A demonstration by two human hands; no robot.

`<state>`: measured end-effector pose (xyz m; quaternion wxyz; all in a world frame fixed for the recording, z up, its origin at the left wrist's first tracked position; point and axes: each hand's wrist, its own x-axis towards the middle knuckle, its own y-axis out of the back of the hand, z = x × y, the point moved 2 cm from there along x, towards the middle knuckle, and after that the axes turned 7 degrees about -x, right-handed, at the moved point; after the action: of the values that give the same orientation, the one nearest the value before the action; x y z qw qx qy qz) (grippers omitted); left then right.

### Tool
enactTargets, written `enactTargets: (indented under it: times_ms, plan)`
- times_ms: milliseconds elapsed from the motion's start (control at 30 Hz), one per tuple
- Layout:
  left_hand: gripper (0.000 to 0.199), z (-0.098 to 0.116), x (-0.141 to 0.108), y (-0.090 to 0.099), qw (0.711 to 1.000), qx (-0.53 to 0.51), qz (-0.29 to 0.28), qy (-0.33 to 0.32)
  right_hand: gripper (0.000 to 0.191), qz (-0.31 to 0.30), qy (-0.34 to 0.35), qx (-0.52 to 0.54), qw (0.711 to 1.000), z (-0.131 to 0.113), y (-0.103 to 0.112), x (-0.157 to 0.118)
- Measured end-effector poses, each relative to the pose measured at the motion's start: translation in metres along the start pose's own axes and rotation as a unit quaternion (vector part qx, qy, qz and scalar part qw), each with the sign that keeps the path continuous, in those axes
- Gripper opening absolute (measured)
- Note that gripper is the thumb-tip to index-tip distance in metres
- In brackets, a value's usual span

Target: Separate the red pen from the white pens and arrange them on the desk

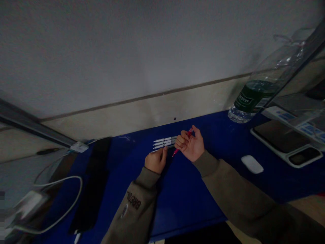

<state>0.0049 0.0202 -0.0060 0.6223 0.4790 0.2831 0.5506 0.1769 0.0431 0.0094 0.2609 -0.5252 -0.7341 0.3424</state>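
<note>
handling a red pen [175, 152] appears the step in hand, the right hand [190, 145] grasping it beside white pens [162, 140] on the worktop [188, 203], left hand [155, 160] curled, hold unclear; next move likely needs clearance.

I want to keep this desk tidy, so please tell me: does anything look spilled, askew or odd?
I see nothing spilled or damaged. The white pens lie side by side. Only the white cable looks untidy, looping loosely over the left end of the blue table.
</note>
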Motion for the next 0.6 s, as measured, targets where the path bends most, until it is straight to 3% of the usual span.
enactTargets:
  times_ms: [200, 600]
  plan:
    - [0.05, 0.0022, -0.0005, 0.0, 1.0, -0.002, -0.028, -0.003, 0.045, -0.038, -0.023, 0.086, 0.995, -0.0013, -0.0047, -0.0025]
    - [0.051, 0.0048, -0.0005, 0.0011, 0.999, 0.004, -0.039, -0.012, 0.043, -0.041, -0.031, 0.091, 0.994, 0.0012, -0.0062, -0.0056]
